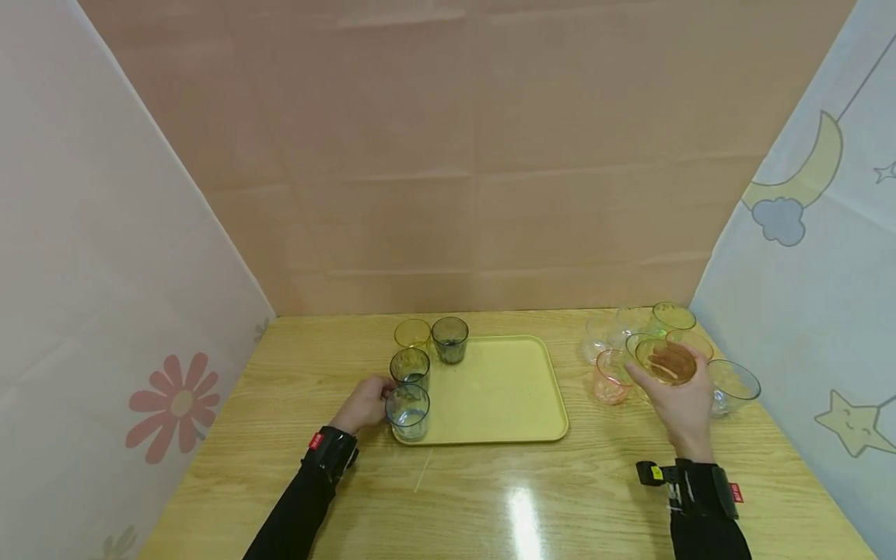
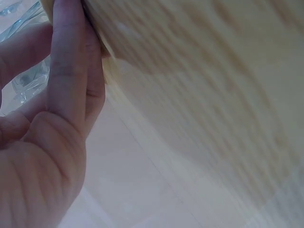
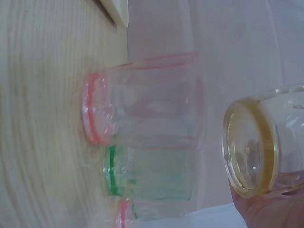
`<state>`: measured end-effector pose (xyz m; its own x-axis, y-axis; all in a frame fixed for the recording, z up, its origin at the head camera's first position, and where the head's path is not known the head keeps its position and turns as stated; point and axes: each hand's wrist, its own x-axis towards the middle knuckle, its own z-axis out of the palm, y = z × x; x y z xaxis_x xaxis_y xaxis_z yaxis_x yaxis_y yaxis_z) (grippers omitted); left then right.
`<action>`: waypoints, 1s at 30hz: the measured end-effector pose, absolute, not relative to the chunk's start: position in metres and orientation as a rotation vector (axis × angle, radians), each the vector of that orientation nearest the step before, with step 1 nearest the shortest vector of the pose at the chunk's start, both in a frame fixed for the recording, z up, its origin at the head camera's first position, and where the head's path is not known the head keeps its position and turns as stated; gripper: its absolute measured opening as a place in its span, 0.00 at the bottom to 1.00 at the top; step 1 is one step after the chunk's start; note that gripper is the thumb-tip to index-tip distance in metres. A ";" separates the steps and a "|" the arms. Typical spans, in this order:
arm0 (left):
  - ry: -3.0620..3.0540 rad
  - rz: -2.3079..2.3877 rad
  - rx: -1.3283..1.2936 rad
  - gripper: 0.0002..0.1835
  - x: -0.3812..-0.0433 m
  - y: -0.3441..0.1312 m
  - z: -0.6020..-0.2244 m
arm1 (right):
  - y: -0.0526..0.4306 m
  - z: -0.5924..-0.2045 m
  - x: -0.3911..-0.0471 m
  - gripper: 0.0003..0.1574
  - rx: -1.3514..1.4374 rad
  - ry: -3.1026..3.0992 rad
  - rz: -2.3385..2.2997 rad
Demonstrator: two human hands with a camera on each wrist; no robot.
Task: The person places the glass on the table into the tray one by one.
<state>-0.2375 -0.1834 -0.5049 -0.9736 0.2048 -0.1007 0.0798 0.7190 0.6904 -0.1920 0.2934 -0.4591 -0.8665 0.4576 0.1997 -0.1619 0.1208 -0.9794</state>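
My right hand grips an amber-tinted drinking glass, held raised above the glasses at the right. Under and beside it stand a pink glass, a green-tinted glass and several others. At the left, my left hand reaches to the left side of a yellow tray, fingertips right at its edge beside the glasses. A blue-grey glass and a dark grey glass stand there. Its fingertips are partly hidden, so I cannot tell what they hold.
Behind them along the tray's back left stand a yellow glass and a smoky grey glass. A wide clear glass with a dark rim is at the far right of the wooden table. Fabric walls border the table's back and sides.
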 end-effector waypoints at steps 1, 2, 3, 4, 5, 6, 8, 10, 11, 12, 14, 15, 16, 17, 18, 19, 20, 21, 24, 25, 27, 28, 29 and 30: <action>2.755 1.094 0.229 0.10 -0.237 -0.183 -0.505 | 0.292 -0.459 -0.193 0.45 -0.275 -1.990 1.753; 2.755 1.096 0.227 0.10 -0.238 -0.183 -0.505 | 0.290 -0.458 -0.194 0.45 -0.264 -2.020 1.721; 2.757 1.096 0.228 0.10 -0.238 -0.183 -0.505 | 0.287 -0.456 -0.194 0.45 -0.257 -2.038 1.703; 2.758 1.098 0.228 0.10 -0.238 -0.183 -0.505 | 0.285 -0.455 -0.195 0.45 -0.244 -2.047 1.690; 2.757 1.099 0.227 0.10 -0.238 -0.183 -0.505 | 0.283 -0.455 -0.196 0.45 -0.221 -2.054 1.678; 2.753 1.105 0.224 0.10 -0.238 -0.182 -0.505 | 0.280 -0.455 -0.197 0.44 -0.192 -2.050 1.685; 2.742 1.113 0.217 0.10 -0.237 -0.182 -0.505 | 0.276 -0.457 -0.199 0.44 -0.112 -2.037 1.693; 2.732 1.117 0.211 0.10 -0.237 -0.182 -0.504 | 0.275 -0.467 -0.205 0.43 0.029 -1.969 1.751; 2.730 1.117 0.207 0.11 -0.237 -0.182 -0.504 | 0.275 -0.474 -0.210 0.43 0.121 -1.920 1.807; 2.728 1.118 0.206 0.11 -0.237 -0.182 -0.504 | 0.272 -0.475 -0.211 0.43 0.169 -1.909 1.831; 2.733 1.110 0.204 0.11 -0.237 -0.182 -0.505 | 0.265 -0.478 -0.214 0.44 0.233 -1.908 1.867; 2.734 1.110 0.202 0.11 -0.237 -0.181 -0.505 | 0.261 -0.477 -0.215 0.44 0.253 -1.893 1.906; 2.732 1.110 0.200 0.10 -0.237 -0.182 -0.505 | 0.256 -0.476 -0.216 0.44 0.270 -1.893 1.928; 2.733 1.108 0.198 0.10 -0.238 -0.182 -0.506 | 0.249 -0.470 -0.214 0.44 0.229 -1.946 1.906; 2.733 1.107 0.199 0.10 -0.238 -0.183 -0.506 | 0.242 -0.464 -0.213 0.43 0.189 -2.001 1.872; 2.731 1.107 0.199 0.10 -0.238 -0.183 -0.506 | 0.237 -0.463 -0.214 0.43 0.185 -2.006 1.884; 2.727 1.110 0.198 0.10 -0.238 -0.183 -0.507 | 0.232 -0.462 -0.215 0.43 0.181 -2.005 1.894; 2.727 1.109 0.199 0.10 -0.239 -0.184 -0.507 | 0.228 -0.461 -0.217 0.43 0.187 -2.007 1.898; 2.730 1.109 0.199 0.10 -0.239 -0.184 -0.506 | 0.218 -0.464 -0.223 0.43 0.230 -2.019 1.905; 2.729 1.111 0.197 0.10 -0.239 -0.184 -0.506 | 0.217 -0.469 -0.227 0.44 0.292 -1.970 1.949; 2.729 1.111 0.198 0.10 -0.239 -0.184 -0.505 | 0.213 -0.478 -0.232 0.45 0.363 -1.936 1.995; 2.728 1.110 0.199 0.10 -0.239 -0.185 -0.504 | 0.210 -0.479 -0.232 0.45 0.364 -1.949 1.997; 2.727 1.110 0.200 0.10 -0.239 -0.185 -0.504 | 0.206 -0.480 -0.233 0.45 0.362 -1.953 2.007; 2.725 1.111 0.199 0.10 -0.239 -0.185 -0.503 | 0.203 -0.481 -0.234 0.46 0.352 -1.963 2.016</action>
<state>-0.2389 -0.1851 -0.5033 -0.9725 0.1956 -0.1262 0.0515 0.7096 0.7028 -0.2336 0.2029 -0.4807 -0.9235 0.0461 0.3809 -0.3820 -0.0177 -0.9240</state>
